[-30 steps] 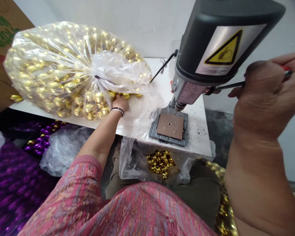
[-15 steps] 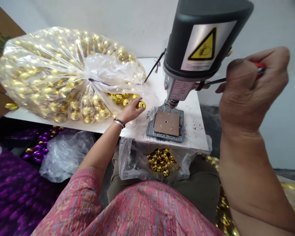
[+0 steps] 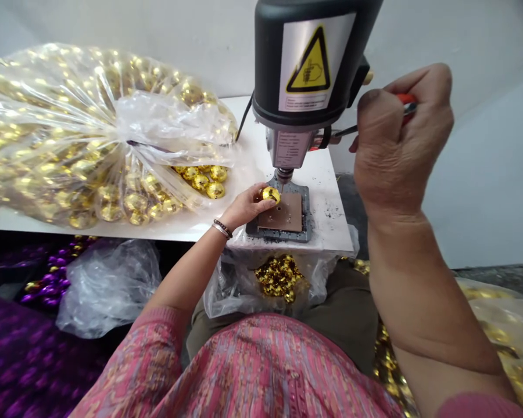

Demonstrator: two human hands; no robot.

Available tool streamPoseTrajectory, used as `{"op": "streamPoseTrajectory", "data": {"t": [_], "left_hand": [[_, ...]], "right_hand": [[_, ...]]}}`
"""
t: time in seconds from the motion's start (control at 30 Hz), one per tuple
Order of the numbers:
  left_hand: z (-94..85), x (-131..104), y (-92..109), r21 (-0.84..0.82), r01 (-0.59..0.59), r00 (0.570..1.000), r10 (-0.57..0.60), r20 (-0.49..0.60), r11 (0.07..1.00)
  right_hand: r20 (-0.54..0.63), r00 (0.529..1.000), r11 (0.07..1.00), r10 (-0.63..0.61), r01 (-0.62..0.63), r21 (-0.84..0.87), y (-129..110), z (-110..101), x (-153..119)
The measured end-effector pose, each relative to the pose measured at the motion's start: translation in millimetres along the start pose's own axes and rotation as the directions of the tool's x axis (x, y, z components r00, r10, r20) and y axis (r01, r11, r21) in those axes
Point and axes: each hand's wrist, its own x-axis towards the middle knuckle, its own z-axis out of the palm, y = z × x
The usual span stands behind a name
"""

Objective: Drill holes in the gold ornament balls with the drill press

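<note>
Between the thumb and fingers of my left hand (image 3: 246, 208) is a shiny gold ball (image 3: 271, 195). I hold it just left of the drill bit (image 3: 282, 187), over the brown board (image 3: 292, 213) on the drill press base (image 3: 305, 232). My right hand (image 3: 403, 139) is wrapped round the red-ended feed lever (image 3: 406, 100) on the right side of the drill press (image 3: 314, 64). Several loose gold balls (image 3: 201, 183) lie at the mouth of the big clear plastic bag (image 3: 82, 139), left of my left hand.
Dark shavings lie on the white table (image 3: 331, 232) round the base. Below its front edge, an open clear bag (image 3: 233, 284) contains gold balls (image 3: 281, 278). Crumpled plastic (image 3: 108, 284) and purple balls (image 3: 54, 284) sit at lower left. A black cable (image 3: 244, 118) runs behind the press.
My left hand has carried a gold ball rightward from the bag's mouth to beside the drill bit. My right hand stays on the lever. The view has shifted right.
</note>
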Motion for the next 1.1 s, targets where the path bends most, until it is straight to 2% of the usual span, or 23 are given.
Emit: {"op": "streamPoseTrajectory", "data": {"t": [0.13,0.3,0.4,0.53,0.73,0.87,0.93,1.0,1.1], "left_hand": [[5.5,0,5,0.070,0.043,0.997,-0.047,0.060,0.997],[9.7,-1,17,0.173,0.072,0.996,-0.081,0.042,0.982],[11.6,0,24,0.272,0.051,0.998,-0.059,0.023,0.961],[12.9,0,29,0.358,-0.036,0.998,0.017,0.055,0.933],[10.9,-1,34,0.348,0.049,0.997,-0.066,0.037,0.936],[13.1,7,36,0.419,-0.014,0.995,-0.029,0.097,0.908],[15.3,11,34,0.394,-0.040,0.993,-0.009,0.121,0.918],[17.3,13,29,0.301,-0.042,0.988,-0.004,0.153,0.953],[19.8,12,20,0.128,0.012,0.985,-0.034,0.172,0.992]], "right_hand": [[0.010,1.000,1.000,-0.011,0.011,-0.010,-1,-1,-1],[0.031,0.999,0.999,-0.012,0.013,-0.043,-1,-3,-2],[0.022,1.000,0.997,0.010,-0.008,-0.077,-2,-2,-1],[0.027,1.000,0.997,0.005,-0.002,-0.079,-1,-1,-1],[-0.002,0.999,0.999,-0.053,0.053,0.000,2,-1,-3],[-0.007,0.998,0.998,-0.062,0.062,-0.001,1,-1,-4],[-0.001,0.998,0.998,-0.057,0.057,-0.019,1,-1,-4],[0.014,0.999,0.999,-0.037,0.037,-0.035,0,-2,-4],[0.031,0.999,1.000,-0.010,0.011,-0.019,1,-4,-7]]}}
